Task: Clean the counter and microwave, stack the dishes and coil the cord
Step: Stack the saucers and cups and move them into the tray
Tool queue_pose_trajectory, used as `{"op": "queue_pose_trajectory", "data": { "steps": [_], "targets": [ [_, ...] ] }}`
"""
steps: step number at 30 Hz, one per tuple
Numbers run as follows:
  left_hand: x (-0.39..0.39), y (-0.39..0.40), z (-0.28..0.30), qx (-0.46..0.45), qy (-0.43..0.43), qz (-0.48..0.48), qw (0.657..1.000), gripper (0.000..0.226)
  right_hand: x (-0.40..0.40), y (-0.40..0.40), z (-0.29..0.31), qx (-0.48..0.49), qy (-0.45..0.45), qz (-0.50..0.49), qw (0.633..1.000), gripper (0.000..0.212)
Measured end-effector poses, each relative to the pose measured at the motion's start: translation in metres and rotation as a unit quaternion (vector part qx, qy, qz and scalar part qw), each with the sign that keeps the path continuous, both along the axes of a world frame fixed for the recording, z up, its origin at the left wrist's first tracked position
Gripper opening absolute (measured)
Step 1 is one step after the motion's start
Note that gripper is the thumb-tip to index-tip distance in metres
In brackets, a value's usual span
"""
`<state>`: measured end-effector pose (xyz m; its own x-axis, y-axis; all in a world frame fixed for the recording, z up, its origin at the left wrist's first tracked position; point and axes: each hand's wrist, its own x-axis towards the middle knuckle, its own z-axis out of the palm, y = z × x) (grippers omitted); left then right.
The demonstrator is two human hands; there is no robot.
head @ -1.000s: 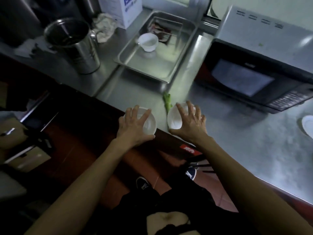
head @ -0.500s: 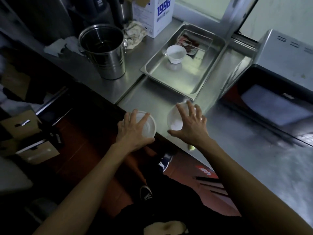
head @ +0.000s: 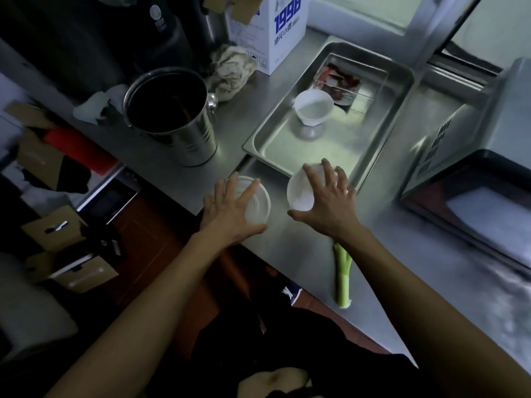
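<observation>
My left hand [head: 230, 211] grips a white bowl [head: 257, 206] from above at the counter's front edge. My right hand [head: 327, 203] holds a second white bowl [head: 298, 193], tilted on its side, just in front of the steel tray [head: 270, 150]. A third white bowl [head: 313, 107] stands inside that tray. The microwave [head: 474, 179] sits at the right, its door facing me. The steel counter [head: 388, 268] runs under both hands.
A green scallion stalk [head: 343, 278] lies on the counter beside my right forearm. A steel pot [head: 175, 119] stands left of the tray, with a crumpled rag [head: 230, 73] and a white carton [head: 270, 27] behind. Cardboard boxes [head: 66, 254] sit on the floor at left.
Both hands have carried their bowls away from the scallion toward the tray. The view has swung left, so the microwave now sits at the right edge.
</observation>
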<state>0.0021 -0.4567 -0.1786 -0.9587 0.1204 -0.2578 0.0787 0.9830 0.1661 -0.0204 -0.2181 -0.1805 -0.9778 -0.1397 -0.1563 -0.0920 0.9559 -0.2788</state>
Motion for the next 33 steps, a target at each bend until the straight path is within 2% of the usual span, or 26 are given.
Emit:
{"op": "queue_pose_trajectory", "data": {
  "steps": [7, 18, 25, 33],
  "targets": [
    [-0.067, 0.031, 0.008, 0.044, 0.049, -0.045, 0.997, 0.106, -0.029, 0.031, 0.002, 0.012, 0.0, -0.065, 0.998, 0.113],
    [-0.185, 0.112, -0.016, 0.046, -0.033, -0.196, 0.979, 0.106, -0.04, 0.062, 0.004, 0.032, -0.026, -0.228, 0.973, 0.109],
    [-0.213, 0.154, -0.048, 0.021, -0.087, -0.301, 0.95, 0.11, -0.04, 0.062, 0.0, 0.034, -0.045, -0.3, 0.952, 0.112],
    [-0.223, 0.182, -0.075, 0.011, -0.082, -0.37, 0.926, 0.103, -0.043, 0.059, -0.011, 0.029, -0.058, -0.329, 0.942, 0.113]
  ]
}}
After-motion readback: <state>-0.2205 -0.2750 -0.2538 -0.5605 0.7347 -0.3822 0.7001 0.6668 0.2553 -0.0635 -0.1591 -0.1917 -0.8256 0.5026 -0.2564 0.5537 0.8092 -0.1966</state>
